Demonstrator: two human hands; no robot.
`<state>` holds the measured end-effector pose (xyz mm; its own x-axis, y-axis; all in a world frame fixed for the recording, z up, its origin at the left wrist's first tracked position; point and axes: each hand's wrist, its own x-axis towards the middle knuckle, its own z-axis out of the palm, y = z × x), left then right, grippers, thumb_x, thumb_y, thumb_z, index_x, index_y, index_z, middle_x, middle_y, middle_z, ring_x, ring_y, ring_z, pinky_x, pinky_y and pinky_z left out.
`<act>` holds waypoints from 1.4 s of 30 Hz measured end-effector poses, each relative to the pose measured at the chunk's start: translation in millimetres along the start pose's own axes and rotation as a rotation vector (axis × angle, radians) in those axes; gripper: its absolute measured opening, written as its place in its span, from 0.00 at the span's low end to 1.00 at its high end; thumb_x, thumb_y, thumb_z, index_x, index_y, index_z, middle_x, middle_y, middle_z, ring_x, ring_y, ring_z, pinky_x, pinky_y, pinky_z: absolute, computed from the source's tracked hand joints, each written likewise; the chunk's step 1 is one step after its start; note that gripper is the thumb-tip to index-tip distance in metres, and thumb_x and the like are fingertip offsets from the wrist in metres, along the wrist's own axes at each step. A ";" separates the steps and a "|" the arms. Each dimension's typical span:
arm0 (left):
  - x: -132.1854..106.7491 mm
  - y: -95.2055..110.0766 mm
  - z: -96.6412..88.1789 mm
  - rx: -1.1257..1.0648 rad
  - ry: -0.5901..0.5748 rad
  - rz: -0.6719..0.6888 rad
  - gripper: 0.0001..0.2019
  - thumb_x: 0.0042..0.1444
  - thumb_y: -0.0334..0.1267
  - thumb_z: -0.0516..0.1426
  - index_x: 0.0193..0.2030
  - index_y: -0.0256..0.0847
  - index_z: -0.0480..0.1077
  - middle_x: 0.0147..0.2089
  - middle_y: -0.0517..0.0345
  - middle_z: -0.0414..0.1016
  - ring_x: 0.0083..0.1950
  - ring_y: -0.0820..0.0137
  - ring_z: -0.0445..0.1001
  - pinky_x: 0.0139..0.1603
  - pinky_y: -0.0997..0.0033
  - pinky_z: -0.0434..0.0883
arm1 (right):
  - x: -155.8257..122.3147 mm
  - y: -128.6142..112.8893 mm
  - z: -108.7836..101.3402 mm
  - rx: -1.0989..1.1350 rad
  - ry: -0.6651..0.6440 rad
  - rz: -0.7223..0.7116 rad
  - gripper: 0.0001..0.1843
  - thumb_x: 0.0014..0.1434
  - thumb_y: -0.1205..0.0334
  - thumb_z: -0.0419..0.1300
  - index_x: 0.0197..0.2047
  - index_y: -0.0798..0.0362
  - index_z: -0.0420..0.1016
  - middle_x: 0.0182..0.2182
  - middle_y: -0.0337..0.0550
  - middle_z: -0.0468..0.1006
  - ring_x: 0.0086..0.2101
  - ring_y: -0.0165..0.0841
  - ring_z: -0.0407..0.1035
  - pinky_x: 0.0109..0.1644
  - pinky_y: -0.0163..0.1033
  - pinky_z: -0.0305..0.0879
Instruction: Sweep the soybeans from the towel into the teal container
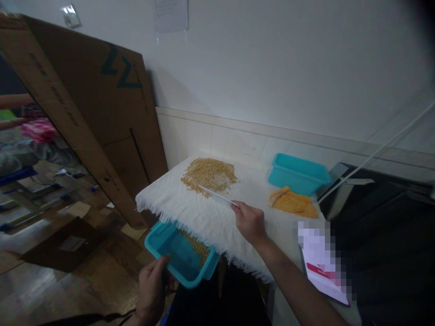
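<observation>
A pile of soybeans lies spread on a white fringed cloth over the table. My right hand is closed around a thin white stick, whose far tip touches the near edge of the pile. Below the table edge, my left hand grips the near left rim of a teal plastic bin. Inside the bin, soybeans lie along the far right side, partly hidden under the fringe.
A second teal bin stands at the table's back right, with an orange cloth before it. A partly blurred-out flat item lies right. A tall cardboard box rises at left; another person's arms show beyond it.
</observation>
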<state>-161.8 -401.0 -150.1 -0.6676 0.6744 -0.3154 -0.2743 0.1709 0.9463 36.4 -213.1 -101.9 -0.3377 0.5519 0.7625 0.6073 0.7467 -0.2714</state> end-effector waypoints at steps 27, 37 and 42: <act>8.4 -6.5 -14.3 -0.022 0.034 -0.003 0.21 0.47 0.51 0.59 0.12 0.41 0.62 0.06 0.66 0.60 0.08 0.78 0.55 0.10 0.79 0.49 | -2.4 -14.5 -10.4 -0.036 0.128 -0.101 0.10 0.62 0.66 0.54 0.33 0.58 0.75 0.21 0.43 0.78 0.22 0.29 0.72 0.28 0.31 0.63; 12.1 -1.2 -17.8 -0.011 0.028 0.018 0.22 0.46 0.52 0.58 0.11 0.41 0.62 0.06 0.65 0.59 0.09 0.78 0.54 0.10 0.79 0.50 | -2.7 -19.9 -13.1 -0.003 0.119 -0.132 0.08 0.60 0.68 0.55 0.31 0.57 0.74 0.20 0.42 0.76 0.21 0.29 0.71 0.27 0.31 0.63; 14.1 3.1 -21.1 -0.004 0.026 0.028 0.22 0.45 0.52 0.59 0.11 0.41 0.61 0.06 0.65 0.59 0.09 0.78 0.54 0.10 0.79 0.49 | -3.0 -20.5 -13.6 0.012 0.139 -0.144 0.07 0.59 0.69 0.56 0.30 0.57 0.73 0.20 0.42 0.76 0.21 0.29 0.71 0.28 0.31 0.63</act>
<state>-186.7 -406.2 -153.1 -0.6928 0.6601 -0.2902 -0.2576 0.1494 0.9546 34.8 -235.1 -90.7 -0.3170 0.3832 0.8676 0.5511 0.8189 -0.1604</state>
